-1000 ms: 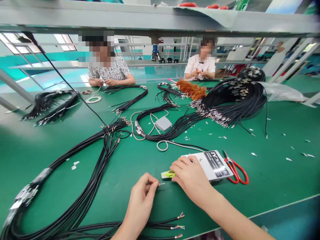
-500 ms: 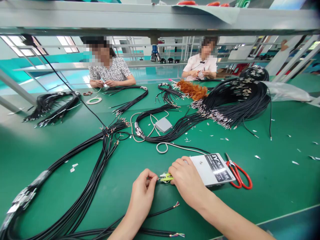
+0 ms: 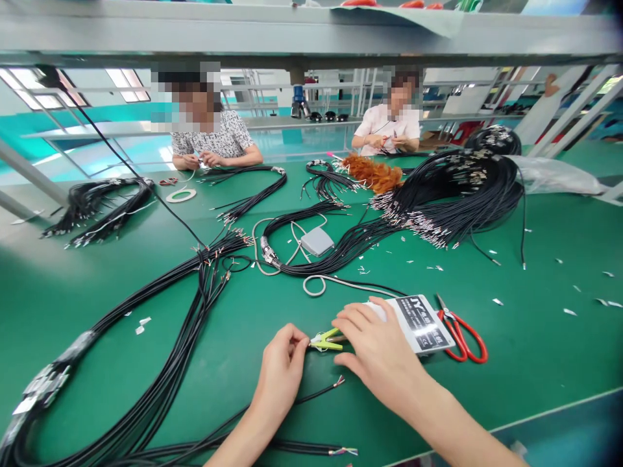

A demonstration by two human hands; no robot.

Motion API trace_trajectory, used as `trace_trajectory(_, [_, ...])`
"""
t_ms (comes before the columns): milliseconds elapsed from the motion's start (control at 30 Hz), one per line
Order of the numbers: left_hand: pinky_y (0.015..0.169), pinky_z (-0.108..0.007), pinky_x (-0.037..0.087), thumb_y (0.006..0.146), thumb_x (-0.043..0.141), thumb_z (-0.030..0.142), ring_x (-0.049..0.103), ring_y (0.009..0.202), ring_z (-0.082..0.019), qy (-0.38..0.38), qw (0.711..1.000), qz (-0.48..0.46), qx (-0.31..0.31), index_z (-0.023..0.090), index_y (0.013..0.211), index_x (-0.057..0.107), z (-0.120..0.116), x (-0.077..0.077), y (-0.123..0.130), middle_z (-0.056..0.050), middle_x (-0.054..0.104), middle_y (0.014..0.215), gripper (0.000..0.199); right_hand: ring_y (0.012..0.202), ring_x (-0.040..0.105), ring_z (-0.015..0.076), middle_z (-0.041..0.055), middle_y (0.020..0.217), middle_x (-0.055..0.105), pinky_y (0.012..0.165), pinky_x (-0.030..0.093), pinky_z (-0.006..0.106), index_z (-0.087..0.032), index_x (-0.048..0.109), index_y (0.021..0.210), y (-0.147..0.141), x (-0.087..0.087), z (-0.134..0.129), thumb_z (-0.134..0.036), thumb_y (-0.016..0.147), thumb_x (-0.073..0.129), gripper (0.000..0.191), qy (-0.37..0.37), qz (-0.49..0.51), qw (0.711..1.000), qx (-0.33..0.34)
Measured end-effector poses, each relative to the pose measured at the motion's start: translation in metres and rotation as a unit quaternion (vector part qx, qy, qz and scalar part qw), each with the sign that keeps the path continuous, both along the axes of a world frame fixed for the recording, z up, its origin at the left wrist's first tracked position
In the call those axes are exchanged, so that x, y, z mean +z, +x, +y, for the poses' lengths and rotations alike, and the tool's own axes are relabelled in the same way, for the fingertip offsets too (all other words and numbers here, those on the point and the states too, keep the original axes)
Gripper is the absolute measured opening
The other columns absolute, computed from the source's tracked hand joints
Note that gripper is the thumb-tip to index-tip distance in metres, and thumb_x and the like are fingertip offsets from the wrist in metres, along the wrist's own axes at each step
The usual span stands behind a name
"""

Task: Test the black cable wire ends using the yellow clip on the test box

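My left hand (image 3: 287,360) has thumb and fingertips pinched together at the tip of a yellow-green clip (image 3: 331,344); what lies between them is too small to make out. The clip's two handles are spread, pointing right at a grey metal box with a black label (image 3: 418,321). My right hand (image 3: 370,337) is open, fingers and thumb apart around the handle ends, over the left part of the box. Below the clip, a black cable end (image 3: 339,381) shows bare coloured wires.
Red-handled scissors (image 3: 467,337) lie right of the box. Black cable bundles (image 3: 180,363) curve at the left, with more (image 3: 448,194) behind. A grey pedal (image 3: 317,241) sits mid-table. Two people work across the table. A metal shelf (image 3: 243,32) spans overhead.
My right hand has opened and let go of the clip handles, which have spread apart. My left hand stays pinched at the clip's tip. The view has shifted slightly.
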State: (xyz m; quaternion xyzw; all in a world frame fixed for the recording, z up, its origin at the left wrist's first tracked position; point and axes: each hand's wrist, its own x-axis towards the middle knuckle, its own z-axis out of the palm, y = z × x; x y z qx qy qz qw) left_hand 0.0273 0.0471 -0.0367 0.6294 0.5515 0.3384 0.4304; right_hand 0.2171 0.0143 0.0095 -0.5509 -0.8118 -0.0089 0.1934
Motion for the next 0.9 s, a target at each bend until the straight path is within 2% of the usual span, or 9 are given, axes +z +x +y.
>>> trace_trajectory(67, [0.055,-0.025,0.038,0.082,0.051,0.038,0.054,0.056,-0.017,-0.004,1.000,-0.001,-0.001,0.022,0.069,0.053,0.000,0.001,-0.001,0.002,0.057,0.063,0.021,0.109,0.059,0.0199,0.0006,0.114,0.070,0.102,0.029,0.042,-0.024,0.060,0.109,0.022,-0.003,-0.022,-0.018,0.088,0.066,0.022,0.073,0.070,0.995,-0.023])
trace_trajectory(133, [0.055,-0.025,0.038,0.081,0.051,0.039,0.054,0.057,-0.017,-0.009,1.000,-0.005,-0.002,0.022,0.069,0.053,0.000,0.001,-0.002,0.002,0.058,0.063,0.021,0.110,0.058,0.0204,0.0031,0.111,0.072,0.099,0.034,0.040,-0.022,0.059,0.106,0.042,-0.011,-0.046,-0.012,0.090,0.059,0.019,0.138,0.103,0.984,-0.047])
trace_trajectory(267, [0.056,-0.025,0.037,0.079,0.053,0.040,0.053,0.057,-0.018,-0.019,1.000,-0.015,-0.006,0.022,0.069,0.054,0.001,0.002,-0.002,0.001,0.059,0.063,0.021,0.117,0.055,0.0243,0.0054,0.121,0.070,0.099,0.035,0.042,-0.022,0.059,0.100,0.053,-0.030,-0.077,-0.010,0.086,0.060,0.019,0.148,0.088,0.984,-0.034])
trace_trajectory(367, [0.056,-0.025,0.037,0.078,0.054,0.040,0.053,0.057,-0.017,-0.019,1.000,-0.018,-0.005,0.021,0.068,0.054,0.001,0.003,-0.002,0.001,0.059,0.063,0.021,0.119,0.056,0.0252,0.0039,0.123,0.070,0.100,0.034,0.043,-0.023,0.060,0.097,0.044,-0.040,-0.076,-0.009,0.085,0.060,0.019,0.156,0.065,0.985,-0.030])
trace_trajectory(533, [0.051,-0.023,0.033,0.077,0.055,0.037,0.049,0.055,-0.015,-0.009,1.000,-0.021,0.007,0.021,0.066,0.055,0.004,0.005,-0.012,0.003,0.054,0.060,0.019,0.100,0.065,0.0237,-0.0011,0.109,0.076,0.097,0.034,0.044,-0.026,0.061,0.090,0.042,-0.050,-0.065,-0.009,0.085,0.060,0.018,0.200,0.064,0.976,-0.053])
trace_trajectory(667, [0.044,-0.020,0.028,0.081,0.055,0.038,0.042,0.046,-0.011,-0.014,0.999,-0.041,0.014,0.020,0.068,0.052,0.001,0.001,-0.026,0.007,0.044,0.054,0.022,0.098,0.066,0.0268,-0.0002,0.106,0.077,0.094,0.037,0.046,-0.028,0.062,0.095,0.044,-0.051,-0.064,-0.011,0.082,0.062,0.021,0.206,0.092,0.972,-0.062])
trace_trajectory(733, [0.042,-0.020,0.030,0.081,0.055,0.040,0.041,0.043,-0.010,-0.020,0.998,-0.059,0.007,0.019,0.076,0.054,-0.002,-0.002,-0.032,0.006,0.047,0.058,0.021,0.100,0.066,0.0277,0.0010,0.106,0.077,0.093,0.039,0.046,-0.028,0.062,0.099,0.038,-0.050,-0.066,-0.013,0.082,0.063,0.023,0.212,0.105,0.969,-0.063])
trace_trajectory(833, [0.046,-0.022,0.042,0.078,0.057,0.035,0.050,0.047,-0.010,-0.019,0.996,-0.084,-0.010,0.018,0.096,0.054,0.006,0.006,-0.047,0.003,0.056,0.071,0.025,0.093,0.071,0.0234,0.0010,0.104,0.078,0.087,0.047,0.039,-0.027,0.064,0.101,0.020,-0.055,-0.072,-0.016,0.083,0.063,0.021,0.195,0.102,0.975,0.025])
trace_trajectory(900, [0.054,-0.026,0.050,0.078,0.056,0.032,0.057,0.054,-0.013,0.031,0.998,-0.060,0.008,0.018,0.104,0.052,0.026,0.023,-0.068,0.002,0.059,0.073,0.029,0.082,0.073,0.0181,-0.0006,0.101,0.078,0.077,0.053,0.031,-0.026,0.065,0.101,0.003,-0.067,-0.079,-0.021,0.088,0.061,0.015,0.142,0.098,0.977,0.125])
